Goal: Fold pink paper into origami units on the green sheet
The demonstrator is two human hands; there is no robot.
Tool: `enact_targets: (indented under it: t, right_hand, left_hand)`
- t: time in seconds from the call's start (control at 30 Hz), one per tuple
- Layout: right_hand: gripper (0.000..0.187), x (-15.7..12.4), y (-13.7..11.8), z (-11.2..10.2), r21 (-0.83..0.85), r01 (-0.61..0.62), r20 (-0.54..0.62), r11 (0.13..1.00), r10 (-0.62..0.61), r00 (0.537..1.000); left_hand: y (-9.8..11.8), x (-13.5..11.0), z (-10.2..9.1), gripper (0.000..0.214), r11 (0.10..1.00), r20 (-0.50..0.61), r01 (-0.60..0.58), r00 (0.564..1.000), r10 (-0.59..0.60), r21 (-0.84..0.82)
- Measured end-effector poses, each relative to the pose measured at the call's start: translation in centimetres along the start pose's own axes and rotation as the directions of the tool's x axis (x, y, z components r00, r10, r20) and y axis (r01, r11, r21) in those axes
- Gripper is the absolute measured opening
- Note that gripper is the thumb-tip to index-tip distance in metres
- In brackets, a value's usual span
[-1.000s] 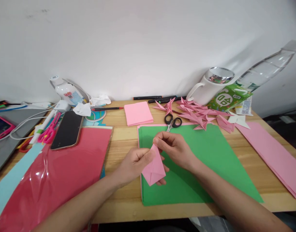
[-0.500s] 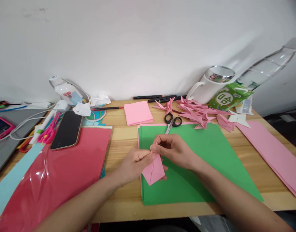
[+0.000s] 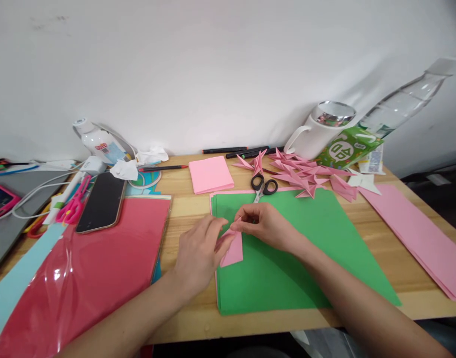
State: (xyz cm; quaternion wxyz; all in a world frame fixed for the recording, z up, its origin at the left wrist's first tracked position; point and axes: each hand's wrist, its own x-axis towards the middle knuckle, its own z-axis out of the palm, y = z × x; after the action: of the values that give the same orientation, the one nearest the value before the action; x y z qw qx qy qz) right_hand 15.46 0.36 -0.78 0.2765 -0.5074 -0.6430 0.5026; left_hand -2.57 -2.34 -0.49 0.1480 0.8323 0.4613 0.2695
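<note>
A small folded pink paper point(image 3: 234, 251) is held just above the left part of a green paper stack point(image 3: 306, 268). My right hand point(image 3: 267, 226) pinches the top tip of the fold between thumb and fingers. At the fold's left side, my left hand point(image 3: 198, 248) holds on with the thumb along the edge, its index finger arched and a gap showing between the two. Just behind my right hand lies a pair of black-handled scissors point(image 3: 263, 188), blades partly hidden. Folded pink paper pieces point(image 3: 302, 174) are heaped farther back.
Square pink sheets point(image 3: 211, 175) are stacked near the wall beside several pens point(image 3: 224, 149). A white mug point(image 3: 321, 134), green packet point(image 3: 345, 149) and clear bottle point(image 3: 403, 102) stand back right. Pink strips point(image 3: 418, 243) lie right; a phone point(image 3: 101, 203) rests on red sheets point(image 3: 112, 268) left.
My left hand has shifted left and its fingers have loosened from under the paper. The folded paper has turned and its lower end has risen. My right hand still pinches its tip.
</note>
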Motion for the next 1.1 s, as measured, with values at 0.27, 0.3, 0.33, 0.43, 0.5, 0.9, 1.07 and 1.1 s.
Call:
enact_targets:
  t: [0.27,0.3,0.33,0.43,0.5,0.9,1.07,1.1]
  right_hand:
    - [0.008,0.1,0.3,0.3,-0.54,0.056,-0.088,0.84,-0.122,0.989]
    - [0.009,0.1,0.3,0.3,-0.552,0.056,-0.105,0.832,-0.136,0.985]
    - [0.01,0.1,0.4,0.3,-0.556,0.048,-0.121,0.83,-0.138,0.983]
    - [0.003,0.3,0.5,0.2,-0.539,0.026,-0.139,0.842,-0.119,0.983]
    - [0.005,0.4,0.6,0.2,-0.531,0.006,-0.15,0.847,-0.102,0.983]
    - [0.007,0.4,0.5,-0.1,-0.375,0.032,-0.11,0.926,-0.079,0.991]
    - [0.003,0.1,0.4,-1.2,-0.429,0.128,0.07,0.894,-0.109,0.992]
    - [0.003,0.1,0.4,-1.3,-0.469,0.138,0.073,0.872,-0.117,0.99]
  left_hand:
    - [1.4,-1.2,0.4,0.022,0.767,0.349,-0.565,0.815,0.462,0.305]
    - [1.5,-1.3,0.5,0.02,0.746,0.401,-0.586,0.795,0.454,0.317]
    - [1.5,-1.3,0.5,0.018,0.729,0.441,-0.601,0.78,0.445,0.328]
    - [1.6,-1.4,0.5,0.017,0.704,0.498,-0.621,0.757,0.423,0.345]
    - [1.7,-1.3,0.3,0.019,0.692,0.521,-0.63,0.746,0.414,0.353]
    - [1.3,-0.6,-0.2,0.031,0.694,0.504,-0.621,0.758,0.414,0.364]
    - [1.2,-0.7,0.1,0.032,0.669,0.533,-0.66,0.722,0.441,0.342]
    - [1.2,-0.7,0.1,0.031,0.67,0.535,-0.66,0.722,0.44,0.34]
